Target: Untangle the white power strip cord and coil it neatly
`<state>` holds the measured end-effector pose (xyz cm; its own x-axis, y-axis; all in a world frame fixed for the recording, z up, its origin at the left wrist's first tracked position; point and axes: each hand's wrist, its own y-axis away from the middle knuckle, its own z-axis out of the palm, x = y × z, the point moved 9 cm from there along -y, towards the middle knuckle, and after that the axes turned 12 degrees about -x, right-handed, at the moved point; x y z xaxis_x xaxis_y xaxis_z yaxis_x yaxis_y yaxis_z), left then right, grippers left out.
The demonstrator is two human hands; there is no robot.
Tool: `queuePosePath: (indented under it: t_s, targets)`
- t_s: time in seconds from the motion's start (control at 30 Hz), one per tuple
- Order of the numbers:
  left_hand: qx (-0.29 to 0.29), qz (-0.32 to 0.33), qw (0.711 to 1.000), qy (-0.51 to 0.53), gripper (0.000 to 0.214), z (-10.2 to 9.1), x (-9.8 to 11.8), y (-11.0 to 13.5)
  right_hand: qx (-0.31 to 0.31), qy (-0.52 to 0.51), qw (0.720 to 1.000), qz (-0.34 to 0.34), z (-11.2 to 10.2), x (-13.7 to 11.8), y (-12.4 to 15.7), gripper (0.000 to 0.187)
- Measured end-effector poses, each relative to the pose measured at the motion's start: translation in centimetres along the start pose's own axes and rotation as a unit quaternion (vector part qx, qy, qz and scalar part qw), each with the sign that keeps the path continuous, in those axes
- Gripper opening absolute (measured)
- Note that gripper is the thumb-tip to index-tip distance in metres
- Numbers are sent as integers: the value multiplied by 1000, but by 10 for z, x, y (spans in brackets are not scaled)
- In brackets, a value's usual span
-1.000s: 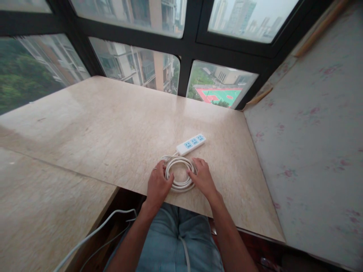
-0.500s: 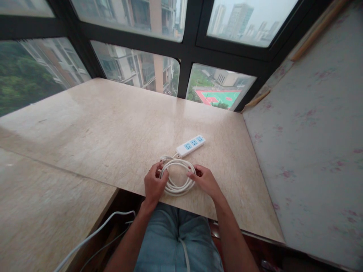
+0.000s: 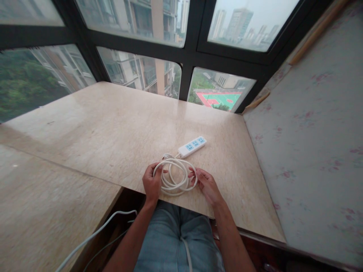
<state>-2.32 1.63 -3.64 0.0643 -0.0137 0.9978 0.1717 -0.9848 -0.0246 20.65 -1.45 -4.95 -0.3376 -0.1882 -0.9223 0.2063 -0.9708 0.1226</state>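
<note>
A white power strip (image 3: 192,146) with blue sockets lies on a beige marble sill (image 3: 113,128). Its white cord is wound into a coil (image 3: 173,177) just in front of it. My left hand (image 3: 151,184) is curled round the coil's left side and grips it. My right hand (image 3: 207,185) holds the coil's right side, palm turned up, with the loops resting on its fingers. The coil is lifted a little off the stone near the sill's front edge.
Large dark-framed windows (image 3: 187,49) rise behind the sill. A floral-patterned wall (image 3: 312,132) closes the right side. A second stone ledge (image 3: 42,211) lies lower left. Loose white cables (image 3: 99,230) hang below the edge beside my jeans-clad legs (image 3: 176,241).
Both hands went from pressing flat on the coil to gripping its sides and raising it. The right hand turned palm up. The power strip stayed put.
</note>
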Motion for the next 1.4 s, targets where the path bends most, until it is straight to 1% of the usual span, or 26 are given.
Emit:
queuePosePath:
  t_s: [0.1, 0.2, 0.3, 0.37, 0.43, 0.53, 0.6, 0.73, 0.8, 0.9, 0.97, 1.07, 1.17, 1.3, 1.4]
  targets:
    - [18, -8, 999, 48, 26, -2, -4, -1, 3, -34, 999, 6, 1, 3, 3, 44]
    - [41, -17, 992, 117, 28, -4, -11, -1, 6, -33, 999, 12, 1, 4, 5, 46]
    - [71, -10, 985, 160, 26, -8, -14, -1, 3, -34, 999, 6, 2, 3, 8, 45]
    - [78, -1, 979, 186, 24, -10, -15, -1, 14, -37, 999, -2, -1, 1, 10, 43]
    - [79, 5, 973, 216, 23, -10, -16, -2, 40, -39, 998, -13, -7, -1, 14, 39]
    - [91, -5, 961, 261, 24, -14, -22, -5, 92, -57, 993, -44, -24, -8, 21, 32]
    - [95, -22, 951, 292, 25, -17, -27, -8, 121, -81, 987, -68, -38, -13, 27, 31]
    - [91, -51, 936, 336, 25, -20, -35, -14, 142, -119, 979, -86, -62, -21, 40, 35]
    - [96, -60, 928, 356, 19, -21, -37, -15, 151, -113, 977, -104, -73, -28, 47, 34]
    - [116, -64, 921, 365, 11, -25, -38, -15, 178, -74, 972, -134, -90, -40, 59, 27]
    - [120, -63, 922, 363, 9, -26, -36, -16, 195, -57, 969, -143, -102, -44, 65, 23]
    - [120, -61, 916, 378, 10, -25, -32, -16, 219, -63, 962, -154, -121, -46, 73, 19]
    - [137, -68, 900, 407, 13, -27, -30, -15, 249, -91, 949, -170, -146, -46, 81, 16]
    - [138, -105, 882, 438, 18, -30, -30, -19, 300, -148, 919, -209, -181, -45, 95, 17]
    - [155, -135, 865, 458, 22, -43, -34, -27, 325, -143, 905, -232, -201, -51, 104, 18]
